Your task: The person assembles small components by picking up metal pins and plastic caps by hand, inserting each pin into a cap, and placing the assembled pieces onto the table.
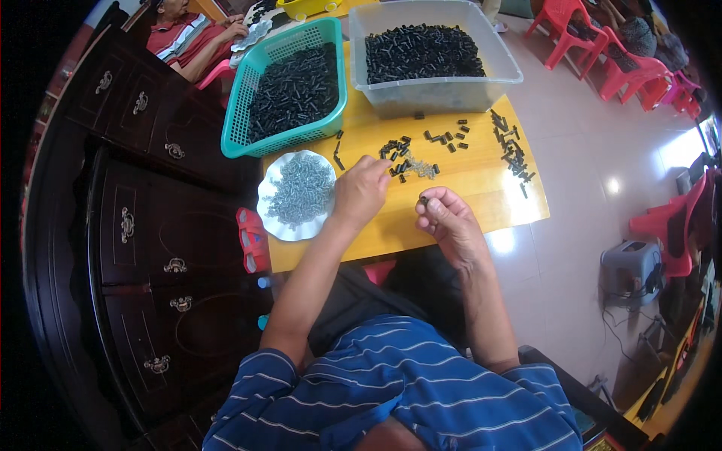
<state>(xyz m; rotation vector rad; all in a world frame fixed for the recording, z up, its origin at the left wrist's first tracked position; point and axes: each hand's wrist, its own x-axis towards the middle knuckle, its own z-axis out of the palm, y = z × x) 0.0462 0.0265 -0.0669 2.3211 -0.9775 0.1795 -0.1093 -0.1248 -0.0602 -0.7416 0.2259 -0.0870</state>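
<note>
My right hand (455, 225) pinches a small black cylinder (423, 201) between thumb and fingers, above the near edge of the yellow table (466, 177). My left hand (362, 188) reaches over the table, its fingers curled together at a small pile of short black cylinders (394, 149). Whatever its fingertips hold is too small to make out. Touching that pile is a little heap of tiny pale pieces (421, 168). Left of my left hand, a white wavy-rimmed plate (269, 214) carries many small silvery-clear pieces (301, 189).
At the back stand a green basket (233, 120) and a clear plastic bin (421, 98), both full of black pieces. Longer black pieces (514, 152) line the table's right side. Dark cabinets (173, 225) flank the left. A person (184, 37) sits beyond the basket; red chairs (564, 34) stand farther right.
</note>
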